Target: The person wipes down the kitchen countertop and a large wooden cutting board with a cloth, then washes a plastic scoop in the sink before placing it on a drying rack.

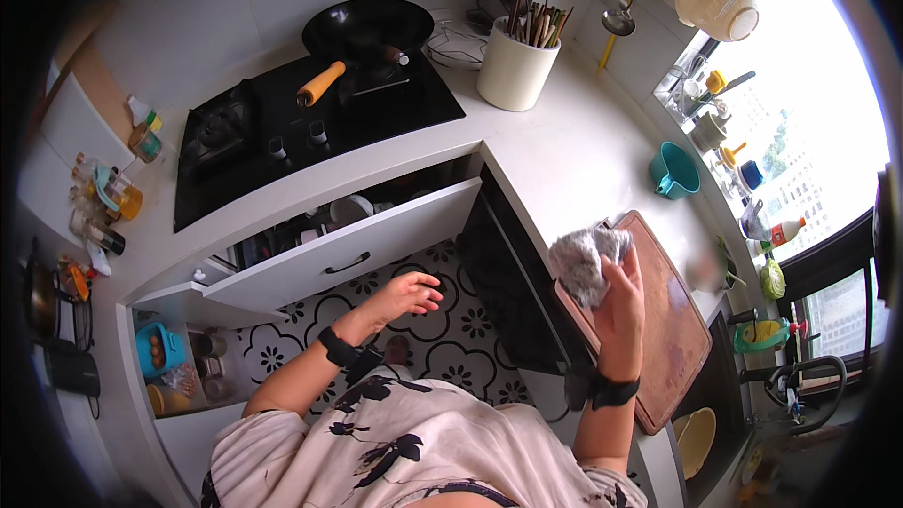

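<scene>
My right hand (619, 289) grips a crumpled grey cloth (582, 264), held up over the near corner of a wooden cutting board (659, 324). The cloth hides part of the board and the counter edge. Nothing is in my left hand (402, 296), which hangs above the patterned floor with its fingers apart and slightly bent. Beyond that hand a white drawer (353, 243) with a black handle is pulled out below the cooktop. Inside it some bowls (351, 209) show in part.
A black wok (367, 28) rests on the gas cooktop (240, 155), its wooden handle pointing towards me. A white crock (518, 70) of chopsticks and a teal plastic dipper (675, 171) stand on the counter. At left, a cabinet (204, 360) is open. The sink (705, 395) lies right of the board.
</scene>
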{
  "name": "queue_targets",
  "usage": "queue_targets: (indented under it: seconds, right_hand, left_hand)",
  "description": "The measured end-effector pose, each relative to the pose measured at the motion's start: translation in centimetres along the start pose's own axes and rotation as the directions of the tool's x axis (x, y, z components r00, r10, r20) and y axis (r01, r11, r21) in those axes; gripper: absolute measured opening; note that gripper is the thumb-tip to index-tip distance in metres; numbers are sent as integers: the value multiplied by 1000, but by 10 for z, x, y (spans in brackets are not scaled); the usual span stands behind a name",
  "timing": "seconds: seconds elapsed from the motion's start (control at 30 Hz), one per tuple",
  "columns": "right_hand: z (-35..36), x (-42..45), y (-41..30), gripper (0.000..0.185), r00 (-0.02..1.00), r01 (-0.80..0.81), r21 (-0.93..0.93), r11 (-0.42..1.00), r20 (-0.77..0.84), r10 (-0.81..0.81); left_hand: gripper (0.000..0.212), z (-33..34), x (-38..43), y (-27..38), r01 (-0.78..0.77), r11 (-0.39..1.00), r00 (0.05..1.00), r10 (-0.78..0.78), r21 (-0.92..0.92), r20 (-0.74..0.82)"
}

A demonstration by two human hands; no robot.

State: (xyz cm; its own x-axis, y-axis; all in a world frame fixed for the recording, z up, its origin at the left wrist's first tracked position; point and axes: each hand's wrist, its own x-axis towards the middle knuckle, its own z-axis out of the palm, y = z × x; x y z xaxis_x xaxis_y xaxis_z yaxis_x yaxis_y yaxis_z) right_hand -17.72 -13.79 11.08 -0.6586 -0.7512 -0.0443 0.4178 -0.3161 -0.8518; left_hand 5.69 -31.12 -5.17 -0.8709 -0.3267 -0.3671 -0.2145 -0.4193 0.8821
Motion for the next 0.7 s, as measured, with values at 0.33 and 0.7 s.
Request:
queue_targets:
  seconds: [0.33,0.7]
  right_hand:
    - [27,204,13,51,998,-24,-772,635,24,66]
    - [15,361,3,31,999,-32,-970,-243,-27,-23]
  left_hand:
    - [25,-128,-49,38,-171,985,964,165,-13,-210]
    - [25,-166,-80,52,-208,975,882,224,84,-414]
